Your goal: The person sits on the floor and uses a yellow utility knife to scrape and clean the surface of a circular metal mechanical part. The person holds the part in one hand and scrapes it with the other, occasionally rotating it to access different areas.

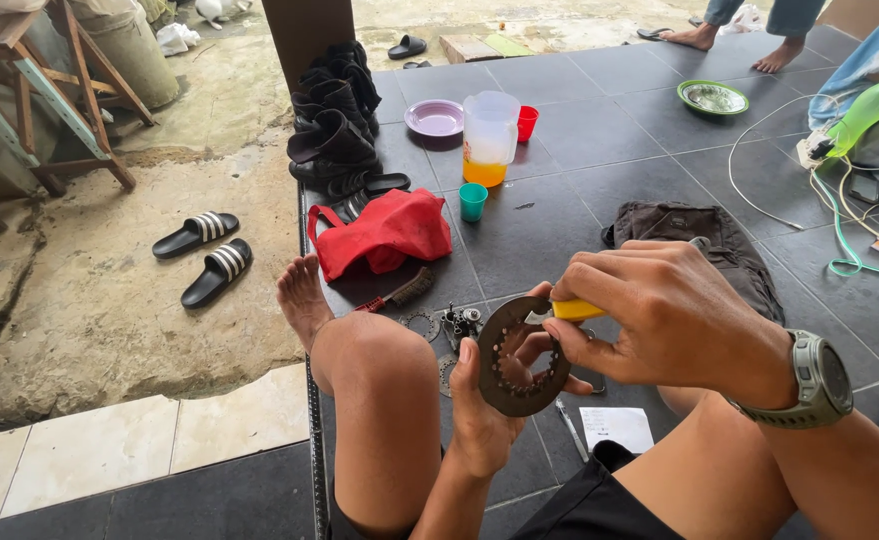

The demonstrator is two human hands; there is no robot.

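— Rusty brown metal, is that what the ring is made of?

— It looks so: the round plate (pixel 522 356) is flat, dull brown, with a toothed inner edge around an open middle. Left of the plate lie black striped sandals (pixel 204 255) on rough concrete, then a crumpled red cloth bag (pixel 384 232) on the dark glossy floor tiles (pixel 559 130), and a small wire brush (pixel 404 290) with a red handle just below the bag.

— How does the left hand (pixel 484 420) hold it?

— From below, palm up, thumb pressed flat on the plate's near face, fingers curled through behind it; the plate stands upright on edge above the bent knee. It is a firm pinch on the plate.

— And the right hand (pixel 659 315)?

— It arches over the plate's upper right rim, wrist bent, fingers closed narrowly around a yellow-handled tool (pixel 571 310) whose pale tip touches the plate's rim. A grey-green wristwatch (pixel 821 380) sits on that wrist.

— What lies beyond the plate?

— Above it stand a small teal cup (pixel 472 200) and a clear plastic jug (pixel 489 138) holding orange liquid; to the right of the plate lies a rumpled dark cloth (pixel 689 230); below it, a white paper slip (pixel 616 427).
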